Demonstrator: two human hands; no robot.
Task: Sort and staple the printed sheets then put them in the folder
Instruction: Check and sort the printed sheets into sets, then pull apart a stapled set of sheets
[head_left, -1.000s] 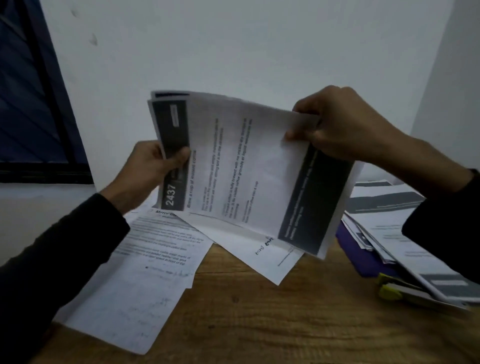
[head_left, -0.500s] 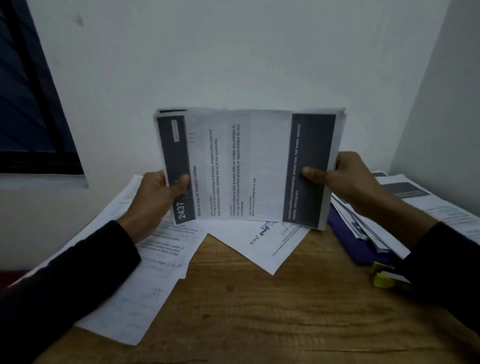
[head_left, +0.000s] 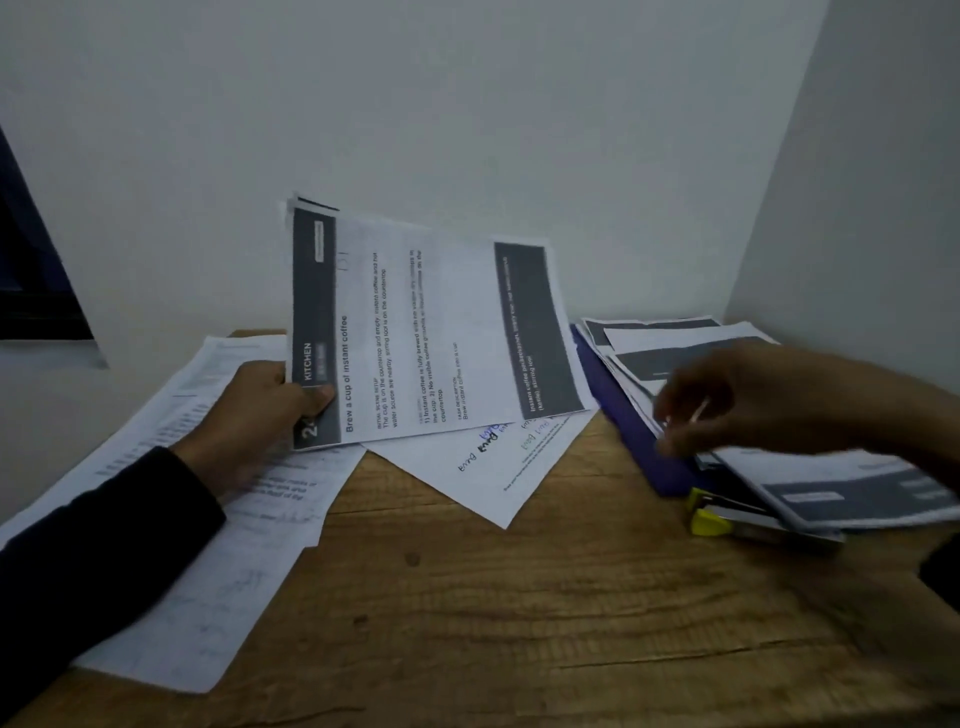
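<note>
My left hand (head_left: 260, 410) grips a small stack of printed sheets (head_left: 426, 327) by its lower left corner, thumb on the dark header band; the stack tilts up above the wooden table (head_left: 519, 597). My right hand (head_left: 753, 400) is blurred over the pile of printed sheets (head_left: 857, 488) at the right, fingers loosely curled, holding nothing that I can make out. A purple folder (head_left: 623, 421) lies under that pile. A yellow stapler (head_left: 711, 514) pokes out from under the pile's near edge.
Loose white sheets (head_left: 218, 571) lie under my left forearm at the table's left. Another sheet with handwriting (head_left: 493, 467) lies at the centre back. White walls close the back and right sides. A dark window (head_left: 31, 280) is at the left.
My right hand let go of the held stack's right edge and moved right and down over the right pile. The stack tilted and dropped lower, now held by my left hand alone.
</note>
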